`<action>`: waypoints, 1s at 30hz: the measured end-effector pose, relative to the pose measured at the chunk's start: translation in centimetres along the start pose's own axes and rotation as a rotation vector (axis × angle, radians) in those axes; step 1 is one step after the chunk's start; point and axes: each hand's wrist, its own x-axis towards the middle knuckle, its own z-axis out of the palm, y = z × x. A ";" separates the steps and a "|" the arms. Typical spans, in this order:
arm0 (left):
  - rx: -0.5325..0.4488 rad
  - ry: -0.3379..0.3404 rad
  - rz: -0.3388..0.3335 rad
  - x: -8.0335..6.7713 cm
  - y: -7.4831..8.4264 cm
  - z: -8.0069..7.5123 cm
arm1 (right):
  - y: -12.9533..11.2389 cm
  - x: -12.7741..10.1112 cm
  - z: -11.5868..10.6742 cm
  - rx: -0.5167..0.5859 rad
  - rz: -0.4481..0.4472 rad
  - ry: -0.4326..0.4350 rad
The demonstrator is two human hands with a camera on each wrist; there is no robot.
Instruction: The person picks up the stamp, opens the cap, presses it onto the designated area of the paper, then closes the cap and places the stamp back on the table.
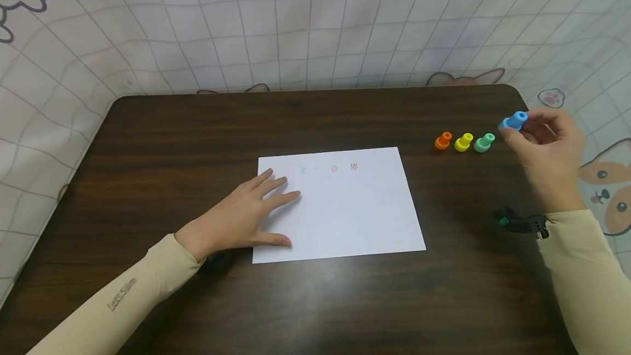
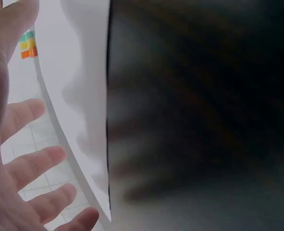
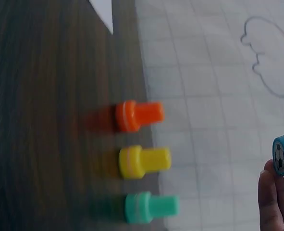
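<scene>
Pinching the blue stamp (image 1: pixel 514 121) in my right hand (image 1: pixel 549 149) above the table's (image 1: pixel 148 179) right edge, left hand (image 1: pixel 246 215) flat and spread on the paper (image 1: pixel 355 212), I risk clipping the green stamp (image 1: pixel 485 142) over.

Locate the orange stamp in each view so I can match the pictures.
Head: the orange stamp stands right of the paper, leftmost in the row of three.
Left wrist: a small blurred orange patch at the upper left, under yellow and green.
Right wrist: centre, topmost of three.
Shared landmark: the white paper.
</scene>
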 end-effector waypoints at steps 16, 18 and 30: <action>-0.046 -0.088 -0.043 -1.4 0.6 0.2 | 2.8 -0.3 -4.3 -0.572 0.137 0.060; -0.053 -0.093 -0.046 -1.4 0.7 0.2 | 2.9 -0.3 -4.6 -0.573 0.164 0.053; -0.053 -0.104 -0.049 -1.8 0.8 0.4 | 3.7 0.0 -6.5 -0.760 0.246 -0.154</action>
